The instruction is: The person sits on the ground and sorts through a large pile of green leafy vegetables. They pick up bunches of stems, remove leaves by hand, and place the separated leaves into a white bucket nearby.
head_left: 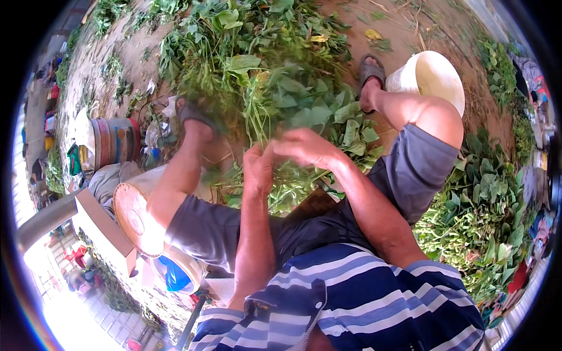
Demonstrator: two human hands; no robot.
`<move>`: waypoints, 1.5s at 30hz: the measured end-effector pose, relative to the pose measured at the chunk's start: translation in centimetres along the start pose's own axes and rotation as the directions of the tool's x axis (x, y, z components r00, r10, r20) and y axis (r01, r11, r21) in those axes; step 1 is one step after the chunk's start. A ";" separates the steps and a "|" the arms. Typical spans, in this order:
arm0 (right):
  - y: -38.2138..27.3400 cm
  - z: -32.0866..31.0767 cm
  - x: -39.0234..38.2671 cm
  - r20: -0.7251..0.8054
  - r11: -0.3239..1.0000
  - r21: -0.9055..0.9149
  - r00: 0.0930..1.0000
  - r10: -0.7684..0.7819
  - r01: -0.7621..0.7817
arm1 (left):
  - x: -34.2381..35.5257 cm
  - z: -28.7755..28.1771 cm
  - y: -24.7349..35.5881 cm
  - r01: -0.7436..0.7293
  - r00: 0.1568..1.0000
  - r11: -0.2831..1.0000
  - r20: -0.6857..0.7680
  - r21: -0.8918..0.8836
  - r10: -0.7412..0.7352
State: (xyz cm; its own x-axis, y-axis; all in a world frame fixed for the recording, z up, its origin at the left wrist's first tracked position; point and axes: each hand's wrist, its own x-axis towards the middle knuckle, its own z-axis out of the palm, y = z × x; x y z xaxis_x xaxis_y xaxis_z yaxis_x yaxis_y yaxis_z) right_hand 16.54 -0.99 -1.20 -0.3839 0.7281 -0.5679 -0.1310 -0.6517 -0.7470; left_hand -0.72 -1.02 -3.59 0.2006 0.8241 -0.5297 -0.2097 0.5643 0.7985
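Observation:
Between my knees, my left hand [257, 167] is closed round the lower stems of a leafy green plant [256, 111], whose blurred leaves spread away from me. Close beside it on the right, my right hand [307, 146] has its fingers bent in against the stems and the left fingertips. Motion smears those fingers, and what they pinch is hidden. Beyond both hands lies a big heap of cut leafy plants [234, 35]. More loose greens [293, 190] lie just below my hands, near my lap.
A white bucket [442, 82] lies tipped beside my right foot. To my right is another pile of greens with pod-like pieces [468, 228]. At my left are a round-ended pale container [132, 219], a striped drum [114, 143], a cardboard box [102, 231] and a bucket holding blue plastic [175, 274].

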 end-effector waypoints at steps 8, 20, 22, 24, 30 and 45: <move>0.6 0.1 0.1 -0.062 0.998 0.016 0.996 -0.058 0.059 | -0.9 0.8 1.8 -0.001 0.999 0.996 0.033 0.095 -0.002; -11.6 -5.9 -13.6 -0.503 0.623 0.522 0.800 -0.326 0.582 | -2.2 -1.7 5.4 -0.106 0.986 0.800 -0.039 0.590 0.160; -13.2 -11.2 -17.5 -0.619 0.565 0.243 0.574 -0.536 0.789 | -2.4 0.6 5.2 -0.189 0.980 0.622 0.190 0.760 0.065; -14.4 -16.7 -19.9 -0.699 0.634 -0.054 0.424 -0.575 0.771 | -1.4 2.2 1.1 -0.215 0.933 0.486 0.326 0.847 -0.155; -2.8 -40.0 -14.2 -0.862 0.935 -0.345 0.367 -0.350 0.083 | -1.5 3.9 -7.0 -0.401 0.877 0.318 0.460 0.859 -0.136; 1.2 -36.3 -12.6 -0.836 0.851 -0.417 0.503 -0.221 -0.320 | 20.5 -6.0 -3.4 0.169 0.951 0.829 -0.308 0.534 0.004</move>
State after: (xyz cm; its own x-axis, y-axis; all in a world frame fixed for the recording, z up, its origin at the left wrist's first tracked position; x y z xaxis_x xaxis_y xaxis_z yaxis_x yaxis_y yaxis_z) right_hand 54.37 -3.25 -7.48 0.5997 0.6876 -0.4093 0.3926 -0.6985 -0.5983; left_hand -1.62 14.21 -18.89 -0.1046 0.8013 -0.5890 0.3708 0.5810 0.7245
